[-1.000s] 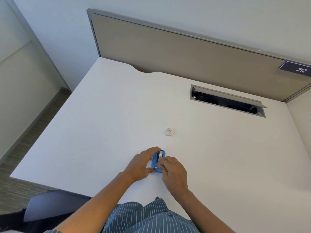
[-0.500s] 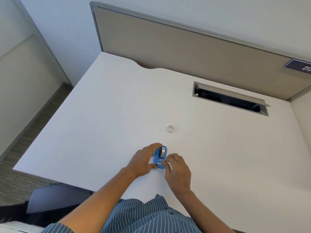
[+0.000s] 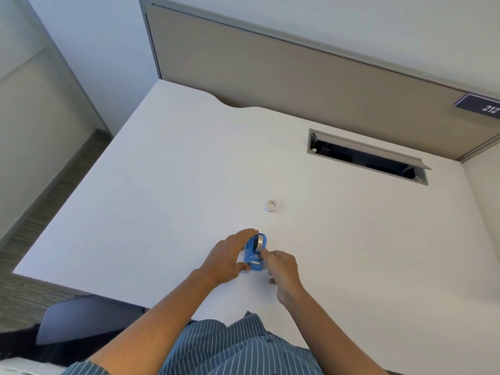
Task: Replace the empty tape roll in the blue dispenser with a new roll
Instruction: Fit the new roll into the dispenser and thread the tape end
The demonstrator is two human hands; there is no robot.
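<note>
The blue dispenser (image 3: 255,253) stands on the white desk (image 3: 162,198) just in front of me, with a tape roll (image 3: 260,242) seated in its top. My left hand (image 3: 230,257) wraps around its left side, fingers over the far end and thumb at the near end. My right hand (image 3: 281,266) is at its right side, thumb and forefinger pinched together beside the roll; whether they hold a tape end is too small to see. A small white ring, the bare roll core (image 3: 271,205), lies flat on the desk beyond the dispenser.
A grey partition panel (image 3: 297,77) closes the desk's far side. An open cable slot (image 3: 365,156) is set into the desk at the back right. The desk's left edge drops to carpeted floor. A dark chair (image 3: 81,320) is at the lower left.
My right hand has slid off the dispenser's near end toward its right side, fingertips now pinched beside the roll. The dispenser sits more upright. My left hand keeps its hold.
</note>
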